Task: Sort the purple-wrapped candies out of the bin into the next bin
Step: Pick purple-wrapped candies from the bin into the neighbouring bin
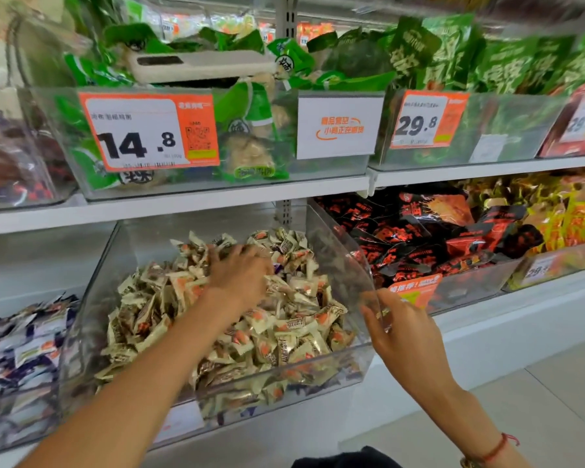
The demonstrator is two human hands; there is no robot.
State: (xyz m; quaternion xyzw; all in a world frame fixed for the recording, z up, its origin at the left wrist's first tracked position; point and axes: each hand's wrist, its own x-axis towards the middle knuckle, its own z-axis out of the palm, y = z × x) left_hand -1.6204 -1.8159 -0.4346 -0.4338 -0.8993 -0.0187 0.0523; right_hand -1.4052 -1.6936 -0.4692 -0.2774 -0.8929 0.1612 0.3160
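So the left hand [240,271] is buried in the clear bin [348,251] of cream-and-orange candies [284,332], up toward the back of the pile on the lower shelf [520,298]. Its fingers are spread and bent down into the wrappers, raking through them; can't tell whether anything is actually pinched underneath. Just beside its knuckles, on the right, there's a little scrap of purple wrapper [278,267] poking out, which I'd guess is the one being dug for. The right hand [402,329] sits at the bin's front right corner, fingers loosely curled around the top edge of the clear side wall, looks like it's steadying the thing. The bin to the left [24,349], at the shelf's left end, is full of purple-and-white packets, so that's probably where the strays go. Step-wise this reads as the hunting part, nothing lifted out yet. Next move needs the left fingers to close on just that purple piece without dragging cream ones along, then carry it over the left wall into the neighbour bin.
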